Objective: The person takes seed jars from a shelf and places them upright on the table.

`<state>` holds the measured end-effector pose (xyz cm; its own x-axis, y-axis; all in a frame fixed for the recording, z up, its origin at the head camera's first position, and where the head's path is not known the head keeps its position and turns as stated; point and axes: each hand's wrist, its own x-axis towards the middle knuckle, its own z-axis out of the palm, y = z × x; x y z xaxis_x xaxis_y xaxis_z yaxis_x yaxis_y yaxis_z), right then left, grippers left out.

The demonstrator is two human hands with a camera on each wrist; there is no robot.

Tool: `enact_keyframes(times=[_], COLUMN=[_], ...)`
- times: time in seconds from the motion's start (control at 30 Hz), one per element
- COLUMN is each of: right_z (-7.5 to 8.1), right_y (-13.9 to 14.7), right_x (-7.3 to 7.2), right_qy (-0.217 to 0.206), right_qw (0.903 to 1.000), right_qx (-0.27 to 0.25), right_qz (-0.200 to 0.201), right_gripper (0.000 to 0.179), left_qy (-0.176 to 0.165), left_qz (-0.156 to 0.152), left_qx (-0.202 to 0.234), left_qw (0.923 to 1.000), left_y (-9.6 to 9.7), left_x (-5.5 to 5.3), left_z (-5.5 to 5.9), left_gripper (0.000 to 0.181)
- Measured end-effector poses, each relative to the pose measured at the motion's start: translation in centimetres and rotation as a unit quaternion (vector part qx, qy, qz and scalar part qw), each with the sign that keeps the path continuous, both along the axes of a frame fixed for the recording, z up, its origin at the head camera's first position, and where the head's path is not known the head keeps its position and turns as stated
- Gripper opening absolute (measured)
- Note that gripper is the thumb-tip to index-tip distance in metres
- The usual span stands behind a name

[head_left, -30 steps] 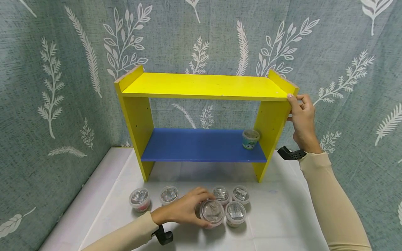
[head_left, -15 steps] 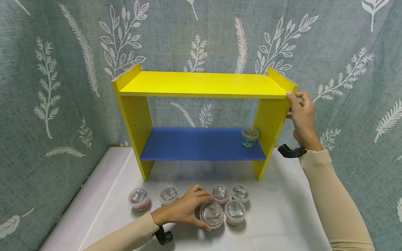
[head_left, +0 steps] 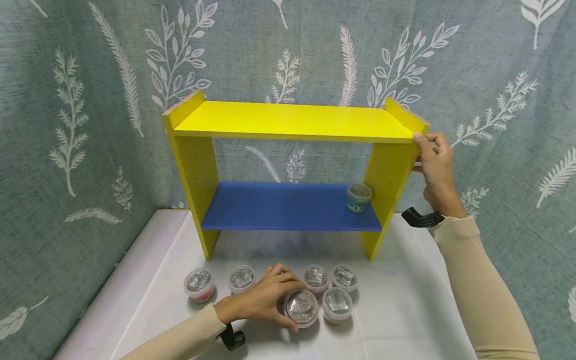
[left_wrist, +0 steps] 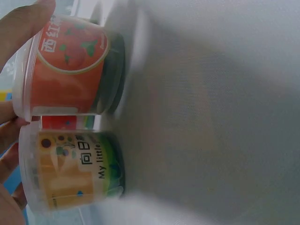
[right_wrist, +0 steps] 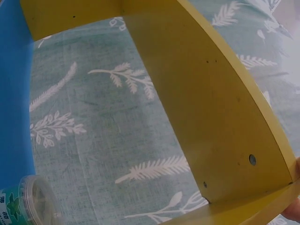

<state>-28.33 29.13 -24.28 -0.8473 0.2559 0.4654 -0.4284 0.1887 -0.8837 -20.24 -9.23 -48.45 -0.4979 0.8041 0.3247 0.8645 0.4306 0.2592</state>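
My left hand (head_left: pixel 265 299) grips a round plastic tub with a clear lid (head_left: pixel 302 308), thumb on the near side and fingers on the far side. In the left wrist view this tub has an orange label (left_wrist: pixel 70 70). A yellow-labelled tub (left_wrist: pixel 70 171) stands close beside it, below the fingers; I cannot tell which tub this is in the head view. My right hand (head_left: pixel 437 167) holds the upper right edge of a yellow and blue shelf unit (head_left: pixel 297 120), thumb on its front. One tub with a green-blue label (head_left: pixel 358 198) stands at the right end of the blue shelf (head_left: pixel 279 205).
Right of the left hand stand lidded tubs: one in front (head_left: pixel 337 305) and two behind it. Farther left are another tub (head_left: pixel 242 278) and a tub with reddish contents (head_left: pixel 199 285). All stand on a white cloth (head_left: pixel 396 310). A patterned green curtain (head_left: pixel 112 150) hangs behind.
The tub in my left hand has shifted very slightly left, away from the neighbouring tub. My right hand keeps its hold on the shelf unit; the head view has moved a little.
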Motion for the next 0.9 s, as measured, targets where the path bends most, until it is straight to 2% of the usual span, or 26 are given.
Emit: enact_keyframes(times=[0.2,0.37,0.57,0.73,0.9], right_z=[0.0,0.1,0.3,0.5,0.5], right_y=[0.2,0.3,0.3,0.3,0.3], right_x=[0.1,0.2,0.3,0.4,0.3], right_qy=[-0.003,-0.007,-0.014,-0.020,-0.026], right_qw=[1.0000,0.9999,0.9997,0.9992,0.9987], right_qx=[0.005,0.012,0.020,0.033,0.039], right_qz=[0.003,0.001,0.000,-0.010,-0.021], right_gripper=[0.029,0.031,0.033,0.033,0.033], left_qy=[-0.006,-0.026,-0.052,-0.093,-0.117], left_qz=[-0.003,-0.001,-0.002,-0.002,-0.002], left_qx=[0.001,0.017,0.063,0.098,0.123], left_qw=[1.0000,0.9995,0.9967,0.9908,0.9855], left_y=[0.1,0.2,0.3,0.6,1.1], left_x=[-0.1,-0.6,-1.5,-2.2,-3.5], left_z=[0.3,1.1,2.5,4.1,5.3], left_gripper=[0.087,0.083,0.074,0.064,0.062])
